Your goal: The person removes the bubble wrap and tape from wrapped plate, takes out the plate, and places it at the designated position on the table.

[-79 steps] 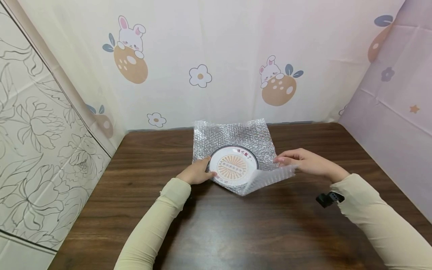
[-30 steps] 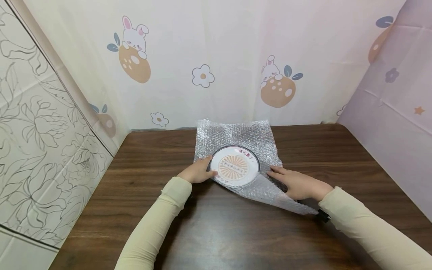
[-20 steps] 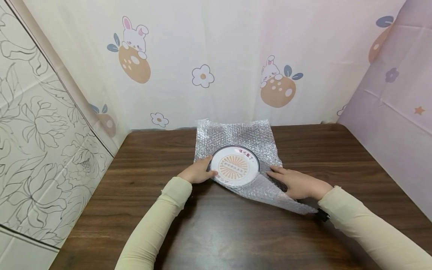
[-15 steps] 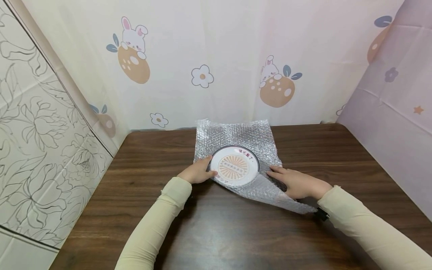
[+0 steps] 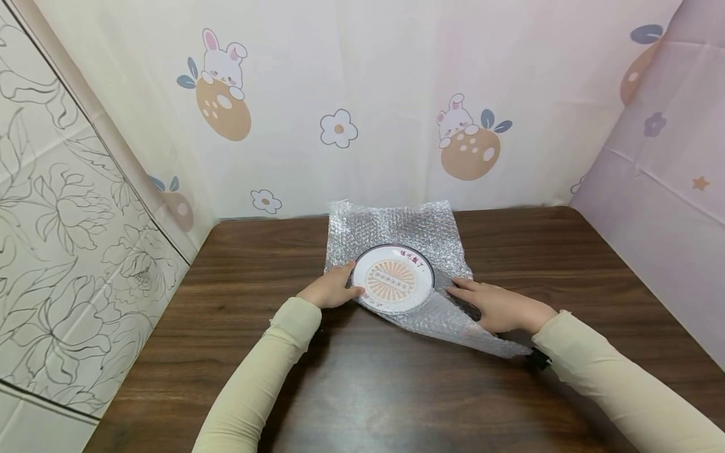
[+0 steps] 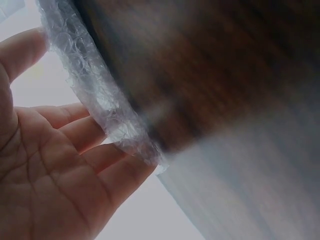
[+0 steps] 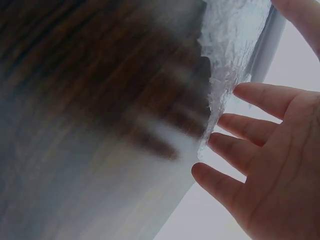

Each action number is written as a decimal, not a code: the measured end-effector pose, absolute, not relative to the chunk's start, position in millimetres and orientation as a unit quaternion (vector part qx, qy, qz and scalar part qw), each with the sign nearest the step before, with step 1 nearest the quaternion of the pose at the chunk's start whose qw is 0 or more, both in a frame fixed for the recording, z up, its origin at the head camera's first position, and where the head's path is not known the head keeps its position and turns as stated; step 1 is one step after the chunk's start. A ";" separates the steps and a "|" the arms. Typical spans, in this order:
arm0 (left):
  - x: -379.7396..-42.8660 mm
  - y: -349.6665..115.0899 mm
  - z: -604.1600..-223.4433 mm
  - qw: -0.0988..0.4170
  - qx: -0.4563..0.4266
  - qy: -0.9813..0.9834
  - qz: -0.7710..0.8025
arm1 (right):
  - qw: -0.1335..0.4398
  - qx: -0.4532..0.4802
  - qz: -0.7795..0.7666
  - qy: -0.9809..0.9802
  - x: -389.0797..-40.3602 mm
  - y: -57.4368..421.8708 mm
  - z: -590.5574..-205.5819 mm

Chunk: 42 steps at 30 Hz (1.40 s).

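Observation:
A round white plate (image 5: pixel 392 279) with a dark rim line, red characters and an orange sunburst lies on a sheet of bubble wrap (image 5: pixel 396 225). At the plate's left edge my left hand (image 5: pixel 330 287) holds the rim, thumb over the top; in the left wrist view its fingers (image 6: pixel 122 175) reach along the bubble wrap's edge. My right hand (image 5: pixel 506 308) rests at the sheet's right side, palm down, fingers spread. There the fingers (image 7: pixel 235 150) are straight, their tips at the wrap's edge. A front flap of the wrap slants from the plate's lower rim toward the right wrist.
The brown wooden table (image 5: pixel 362 390) stretches around the sheet on all sides. A printed curtain (image 5: pixel 391 75) hangs along its back edge, a lilac one (image 5: pixel 663 207) at the right. A white panel with flower drawings (image 5: pixel 68 264) stands at the left.
Since the earliest frame, my right hand has come down toward me, and the raised corner of bubble wrap has dropped outward to the lower right. My left hand keeps its place on the plate.

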<state>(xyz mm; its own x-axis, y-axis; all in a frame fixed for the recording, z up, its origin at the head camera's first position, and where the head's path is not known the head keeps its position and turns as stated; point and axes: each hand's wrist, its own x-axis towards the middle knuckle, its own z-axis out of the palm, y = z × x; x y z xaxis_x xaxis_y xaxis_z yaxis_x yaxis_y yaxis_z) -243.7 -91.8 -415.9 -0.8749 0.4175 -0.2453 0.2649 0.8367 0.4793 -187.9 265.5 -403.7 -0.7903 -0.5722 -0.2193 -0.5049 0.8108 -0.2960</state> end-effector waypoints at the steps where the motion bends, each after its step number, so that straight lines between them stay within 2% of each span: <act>1: -243.5 -91.8 -416.0 0.173 0.181 0.942 0.222 | 0.149 -0.289 -0.110 0.939 -187.9 265.3 -403.0; 11: -243.5 -93.2 -416.2 0.168 0.186 0.941 0.226 | 0.126 -0.297 -0.129 0.938 -192.7 263.4 -399.5; 22: -243.5 -93.9 -415.0 0.108 0.212 0.946 0.223 | 0.099 -0.294 -0.091 0.946 -209.4 258.4 -407.7; 29: -243.1 -93.7 -414.2 0.077 0.226 0.937 0.254 | 0.125 -0.285 -0.087 0.946 -214.0 254.6 -409.9; 42: -240.7 -98.4 -411.4 0.070 0.230 0.928 0.284 | 0.151 -0.274 -0.093 0.945 -215.4 251.8 -410.7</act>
<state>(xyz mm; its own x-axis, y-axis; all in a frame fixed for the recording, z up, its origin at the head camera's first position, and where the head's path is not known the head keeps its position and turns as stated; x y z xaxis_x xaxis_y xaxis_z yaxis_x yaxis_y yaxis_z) -240.7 -98.4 -411.4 -0.8844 0.4667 0.0011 0.3873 0.7326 0.5598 -215.4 251.8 -410.7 -0.8036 -0.5470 -0.2344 -0.4906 0.8319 -0.2594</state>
